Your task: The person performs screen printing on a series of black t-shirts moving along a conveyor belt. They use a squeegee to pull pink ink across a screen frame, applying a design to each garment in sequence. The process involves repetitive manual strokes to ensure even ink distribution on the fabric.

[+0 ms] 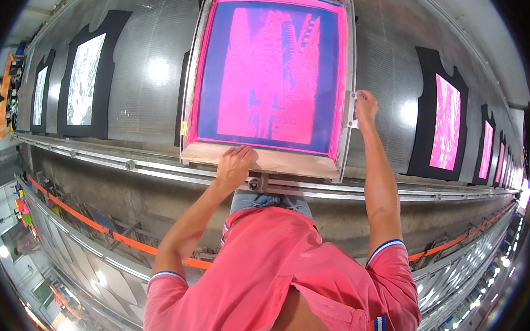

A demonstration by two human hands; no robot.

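A screen-printing frame [198,68] lies over the long metal table before me, its mesh [273,88] showing a pink picture inside a dark blue border. Along its near end runs a pale wooden bar [294,162], which looks like a squeegee handle. My left hand [235,165] is closed over the bar left of its middle, fingertips at the far side. With fingers curled, my right hand [366,109] grips the frame's right side by a small metal bracket [352,124]. Part of a black shirt [183,104] shows at the frame's left edge; the rest is hidden beneath.
Black shirts with white prints [87,78] lie along the table [146,94] to the left. To the right, several black shirts bear pink prints [445,122]. A metal rail [111,160] runs along the table's near edge. Behind me stands another long table with an orange rail [90,216].
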